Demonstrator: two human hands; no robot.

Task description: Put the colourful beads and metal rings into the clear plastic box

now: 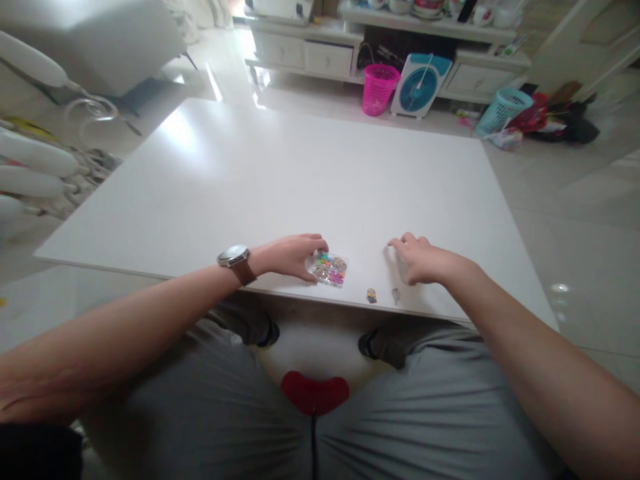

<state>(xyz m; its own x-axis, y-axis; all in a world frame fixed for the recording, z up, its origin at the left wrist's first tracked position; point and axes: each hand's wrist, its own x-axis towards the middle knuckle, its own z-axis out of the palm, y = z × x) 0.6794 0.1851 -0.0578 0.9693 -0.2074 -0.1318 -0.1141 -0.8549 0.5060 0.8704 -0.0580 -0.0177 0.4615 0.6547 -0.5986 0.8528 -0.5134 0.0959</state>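
My left hand (pixel 299 257), with a watch (pixel 236 256) on the wrist, grips the left side of a small clear compartment box (pixel 345 265). Its thumb is at the near edge and its fingers at the far edge. Inside the box lie metal rings (pixel 340 264) and small colourful pieces (pixel 337 276). My right hand (pixel 417 257) is over the table to the right of the box, fingers apart and slightly bent, with nothing visible in them. Near the table's front edge lie a yellow-and-blue cartoon figure charm (pixel 371 295) and a small silvery metal piece (pixel 396 295), too small to name.
The white table (pixel 320 173) has its near edge just above my legs. Beyond it on the floor stand a pink basket (pixel 379 90), a blue-and-white box fan (pixel 420 85) and a light-blue basket (pixel 503 110). White chairs (pixel 37 153) are at the left.
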